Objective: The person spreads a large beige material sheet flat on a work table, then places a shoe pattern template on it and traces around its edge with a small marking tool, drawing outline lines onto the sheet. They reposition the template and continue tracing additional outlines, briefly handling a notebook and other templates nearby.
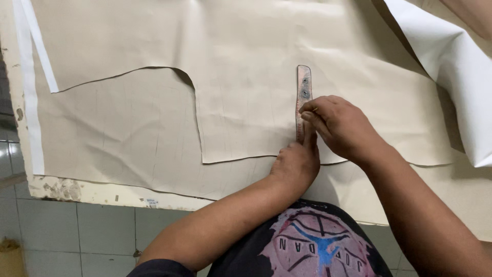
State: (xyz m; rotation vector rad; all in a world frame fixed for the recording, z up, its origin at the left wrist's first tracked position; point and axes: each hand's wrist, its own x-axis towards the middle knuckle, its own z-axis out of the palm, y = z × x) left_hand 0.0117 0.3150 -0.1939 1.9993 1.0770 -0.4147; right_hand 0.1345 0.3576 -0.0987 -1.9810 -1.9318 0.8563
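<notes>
A narrow brown strip-shaped template (303,87) with two round holes lies upright on a beige sheet of leather-like material (246,66). My left hand (296,165) presses down on the strip's near end with its fingers curled. My right hand (341,125) rests on the strip's right edge with fingertips pinched together; whether a small marker sits between them is hidden. The sheet has a stepped cut edge (197,113) to the left of both hands.
A second beige layer (118,138) lies under the cut sheet on a worn white table edge (92,192). White strips (31,82) run along the left. A white folded sheet (451,66) lies at the upper right. Grey tiled floor (61,231) shows below.
</notes>
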